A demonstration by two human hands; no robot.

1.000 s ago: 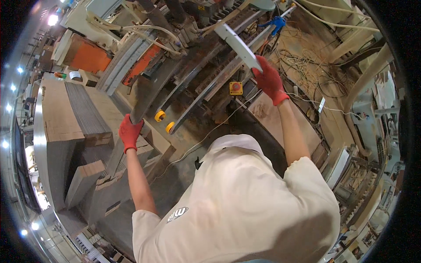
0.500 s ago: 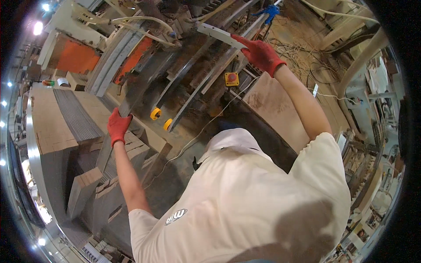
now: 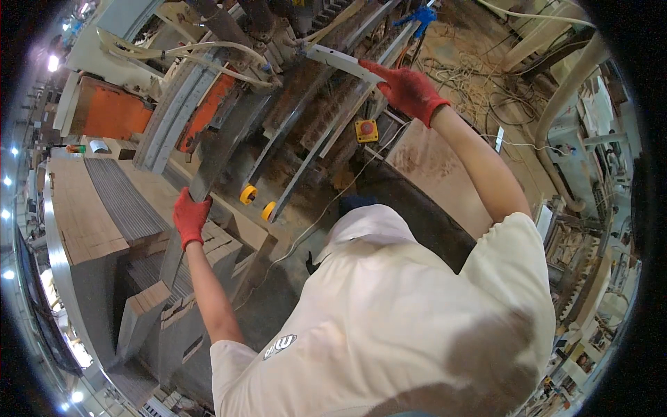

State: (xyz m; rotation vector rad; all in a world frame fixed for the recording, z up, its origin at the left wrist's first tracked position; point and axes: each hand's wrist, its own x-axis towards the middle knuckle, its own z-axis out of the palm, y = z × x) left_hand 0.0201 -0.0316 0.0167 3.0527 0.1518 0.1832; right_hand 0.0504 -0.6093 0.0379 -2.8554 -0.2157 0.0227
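Observation:
My left hand [image 3: 191,217], in a red glove, is closed around a long flat grey strip [image 3: 233,142]. The strip slants from beside the stacked boards up onto the machine bed. Farther off on the right, my red-gloved right hand [image 3: 411,92] has its fingers wrapped on the near end of a pale metal bar [image 3: 339,60] with small holes. That bar lies across the machine's long rails [image 3: 295,163]; its far end meets the machine's upper parts. Two yellow round end pieces [image 3: 248,194] sit by the near ends of the rails, between my hands.
Piles of cut grey-edged boards [image 3: 83,208] stand at my left. A yellow box with a red push button [image 3: 366,131] sits right of the rails. Orange panels [image 3: 114,108] and hoses [image 3: 187,48] are at the upper left. A white cord [image 3: 326,208] crosses the floor; tangled cables [image 3: 479,87] lie far right.
The grey strip, blurred before, now shows plainly along the machine bed. Both hands keep their holds. The whole view has shifted slightly, with the left side lower in the picture.

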